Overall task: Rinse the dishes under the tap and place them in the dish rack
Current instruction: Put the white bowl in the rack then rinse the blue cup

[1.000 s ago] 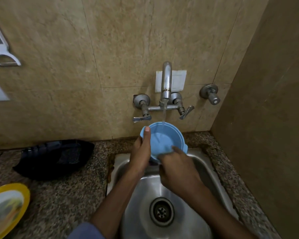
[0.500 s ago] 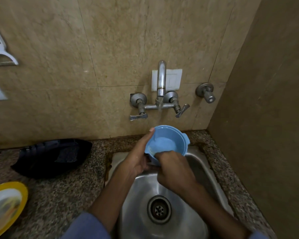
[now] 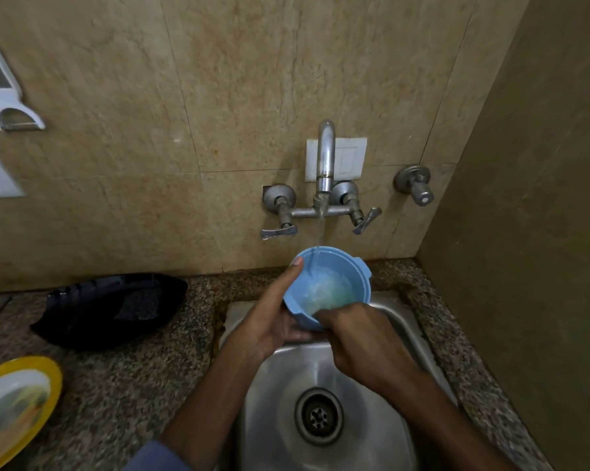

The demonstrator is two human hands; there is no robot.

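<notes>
Over the sink, a blue bowl gets rinsed.
The left hand pinches the bowl's rim; the right hand rubs inside, its grip hidden. Tap water now runs into the bowl again, so rinsing continues.

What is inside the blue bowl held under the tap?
Inside the blue bowl there is frothy water, fed by the tap stream. The right hand dips its fingers in; they hide part of the bottom. The left hand grips the rim.
</notes>
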